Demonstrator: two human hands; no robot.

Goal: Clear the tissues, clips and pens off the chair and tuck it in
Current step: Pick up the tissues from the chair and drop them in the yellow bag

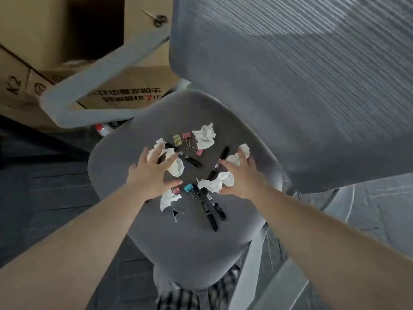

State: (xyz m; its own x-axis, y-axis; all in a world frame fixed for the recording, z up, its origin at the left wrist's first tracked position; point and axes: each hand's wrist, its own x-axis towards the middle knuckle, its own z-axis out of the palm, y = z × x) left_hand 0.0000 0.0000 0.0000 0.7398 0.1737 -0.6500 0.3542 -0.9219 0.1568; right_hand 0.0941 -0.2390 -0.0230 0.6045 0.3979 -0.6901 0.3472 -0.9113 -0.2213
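A grey office chair seat [192, 247] fills the middle of the head view, strewn with crumpled white tissues, black pens and coloured binder clips. My left hand [152, 173] hovers with fingers spread over a tissue [176, 166] and a black pen [190, 159]. My right hand [241, 175] is spread over two tissues, one under the fingertips [237, 156] and one by the thumb [214, 183]. Another tissue [204, 136] lies at the back beside green and pink clips [182, 138]. A blue clip [188, 187], a black clip [175, 213] and two pens [211, 211] lie nearer me.
The chair's mesh backrest [301, 74] rises at the right, and its grey armrest [100, 86] juts out at the left. Cardboard boxes [44, 41] stand behind, with scissors [156, 17] on one flap. Dark floor surrounds the chair.
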